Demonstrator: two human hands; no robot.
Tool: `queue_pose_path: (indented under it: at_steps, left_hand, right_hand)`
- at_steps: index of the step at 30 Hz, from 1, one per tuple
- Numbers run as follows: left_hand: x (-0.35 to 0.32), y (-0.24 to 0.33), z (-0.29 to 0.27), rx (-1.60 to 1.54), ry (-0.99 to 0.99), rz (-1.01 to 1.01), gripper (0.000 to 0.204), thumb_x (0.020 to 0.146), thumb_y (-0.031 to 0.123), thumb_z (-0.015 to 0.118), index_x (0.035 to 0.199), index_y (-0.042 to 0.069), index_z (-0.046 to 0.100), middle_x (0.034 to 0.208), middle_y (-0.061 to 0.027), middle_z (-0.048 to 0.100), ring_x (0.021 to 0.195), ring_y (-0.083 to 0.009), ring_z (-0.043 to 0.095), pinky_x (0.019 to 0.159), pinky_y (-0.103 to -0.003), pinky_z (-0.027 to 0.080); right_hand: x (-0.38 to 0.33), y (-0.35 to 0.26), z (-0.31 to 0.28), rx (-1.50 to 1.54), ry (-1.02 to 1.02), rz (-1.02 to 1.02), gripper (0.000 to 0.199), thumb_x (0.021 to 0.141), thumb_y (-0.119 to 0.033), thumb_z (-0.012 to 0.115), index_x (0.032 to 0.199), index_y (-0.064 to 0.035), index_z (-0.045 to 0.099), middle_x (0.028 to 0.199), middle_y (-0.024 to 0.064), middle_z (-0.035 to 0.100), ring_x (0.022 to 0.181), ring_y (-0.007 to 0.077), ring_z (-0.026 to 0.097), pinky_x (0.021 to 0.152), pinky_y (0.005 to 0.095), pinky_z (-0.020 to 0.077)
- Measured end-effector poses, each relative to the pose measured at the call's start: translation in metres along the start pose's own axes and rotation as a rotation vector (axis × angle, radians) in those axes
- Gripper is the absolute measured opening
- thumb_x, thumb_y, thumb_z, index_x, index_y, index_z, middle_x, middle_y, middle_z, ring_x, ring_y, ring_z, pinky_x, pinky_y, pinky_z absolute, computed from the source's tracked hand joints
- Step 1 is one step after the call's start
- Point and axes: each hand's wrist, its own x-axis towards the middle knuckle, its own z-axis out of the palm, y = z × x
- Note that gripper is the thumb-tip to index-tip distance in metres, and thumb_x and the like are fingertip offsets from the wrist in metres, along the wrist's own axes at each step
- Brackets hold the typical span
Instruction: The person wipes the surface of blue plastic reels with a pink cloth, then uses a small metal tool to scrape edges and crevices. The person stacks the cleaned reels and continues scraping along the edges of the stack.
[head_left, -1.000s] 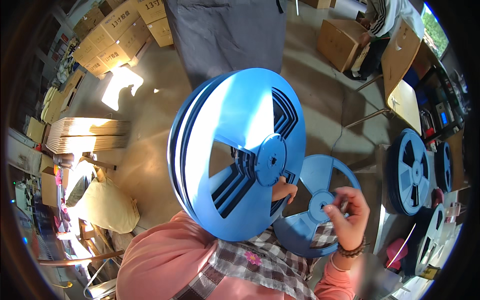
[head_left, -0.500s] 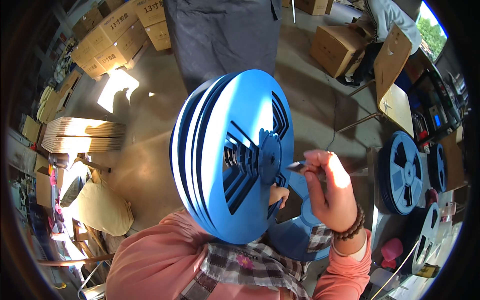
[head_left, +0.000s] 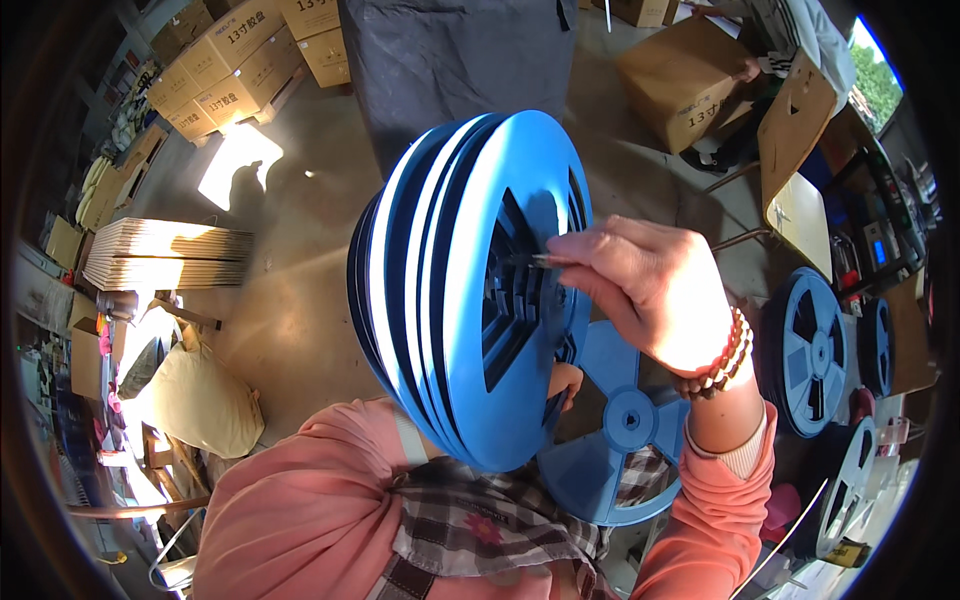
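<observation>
A stack of large blue plastic reels stands on edge before me, with cut-out windows and a hub. My left hand shows only partly at the lower right of the stack. Its fingers curl through or around the reels, and the rest of that arm is behind them. My right hand, with a beaded bracelet at the wrist, pinches a small thin blade-like tool. The tool's dark tip lies over a window of the front reel; contact I cannot tell. Another blue reel rests by my lap, below my right wrist.
More blue reels stand at the right, near a wooden chair. Flattened cardboard is piled at the left. Cartons are stacked behind it. A person's hand touches a large carton at the far right.
My right hand has moved up and left, bringing the tool over the front reel. The reel stack has turned and tilted slightly. The far person's carton has shifted.
</observation>
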Motion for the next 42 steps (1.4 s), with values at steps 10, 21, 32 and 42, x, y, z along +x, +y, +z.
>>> queue_pose_path:
  at_steps: [10,21,32,42]
  left_hand:
    - [-0.003,0.0,0.0,-0.004,0.005,-0.009,0.03,0.08,0.028,0.061,0.096,0.003,0.062,0.095,-0.0123,0.067,0.082,-0.0191,0.062,0.074,-0.031,0.048]
    - [-0.004,-0.004,0.004,-0.014,0.014,-0.026,0.03,0.08,0.028,0.061,0.098,0.003,0.062,0.096,-0.0132,0.067,0.082,-0.0199,0.062,0.074,-0.032,0.048]
    - [0.002,-0.005,0.003,-0.033,0.081,0.004,0.031,0.08,0.027,0.062,0.099,0.003,0.062,0.097,-0.0142,0.067,0.083,-0.0206,0.063,0.074,-0.033,0.049]
    - [0.028,0.017,0.048,-0.137,0.146,0.154,0.032,0.081,0.027,0.062,0.101,0.003,0.062,0.097,-0.015,0.067,0.083,-0.0213,0.063,0.074,-0.033,0.049]
  right_hand:
    - [0.014,0.004,0.003,-0.113,0.11,-0.084,0.023,0.073,-0.009,0.072,0.096,-0.0084,0.069,0.081,0.0054,0.067,0.071,0.0238,0.067,0.059,0.0327,0.0533]
    - [-0.013,-0.001,-0.007,-0.016,-0.008,0.058,0.016,0.075,-0.006,0.072,0.091,-0.0065,0.07,0.074,0.0066,0.063,0.06,0.0256,0.063,0.053,0.0327,0.0508]
    - [-0.058,-0.055,0.031,1.154,-0.027,0.426,0.081,0.065,-0.005,0.089,0.135,0.0045,0.051,0.135,0.0173,0.056,0.121,0.0228,0.056,0.098,0.0285,0.0441]
    - [-0.112,-0.059,0.036,1.163,0.178,0.323,0.05,0.087,-0.018,0.069,0.128,0.0079,0.057,0.11,0.0202,0.064,0.098,0.0259,0.063,0.083,0.0324,0.047]
